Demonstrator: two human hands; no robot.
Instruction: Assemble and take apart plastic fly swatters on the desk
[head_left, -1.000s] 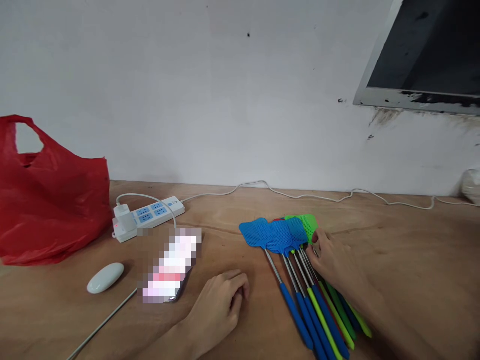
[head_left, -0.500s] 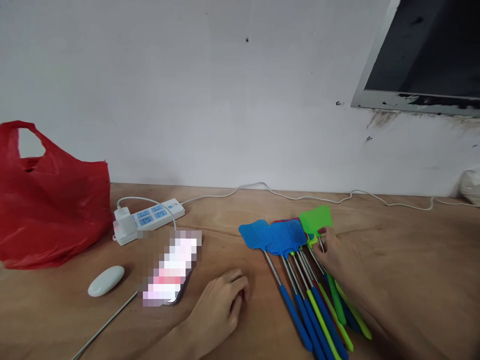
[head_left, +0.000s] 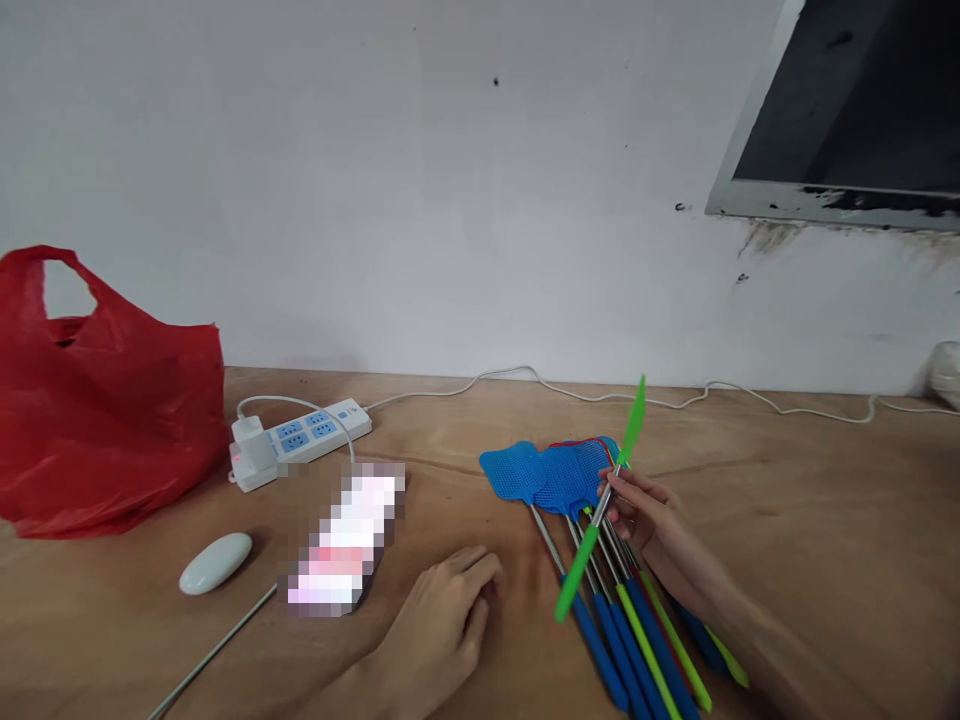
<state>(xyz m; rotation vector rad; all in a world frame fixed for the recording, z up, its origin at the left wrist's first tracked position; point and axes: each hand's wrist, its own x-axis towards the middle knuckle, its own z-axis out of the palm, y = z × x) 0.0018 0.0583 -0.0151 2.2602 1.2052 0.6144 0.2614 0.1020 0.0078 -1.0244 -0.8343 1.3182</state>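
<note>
A green fly swatter [head_left: 577, 575] is held up in my right hand [head_left: 649, 510], whose thumb and fingers pinch its metal shaft. Its head is seen nearly edge-on at the top, and the handle slants down to the left. Beneath it, a bundle of fly swatters [head_left: 564, 478] lies fanned out on the table, with blue mesh heads at the back and blue and yellow-green handles toward me. My right hand and the green swatter hide part of the bundle. Left of the bundle, my left hand [head_left: 446, 620] rests on the tabletop, fingers loosely curled in, with nothing seen in them.
A phone with a blurred-out screen [head_left: 349, 540] lies left of my left hand, near a white oval object [head_left: 215, 563]. Behind stand a white power strip [head_left: 307, 440] with a plugged charger and a red plastic bag [head_left: 112, 420]. A white cable [head_left: 529, 370] runs along the wall.
My right hand has lifted the green swatter off the bundle and turned it, so its handle now points down-left and its head shows edge-on. My left hand has stayed in place.
</note>
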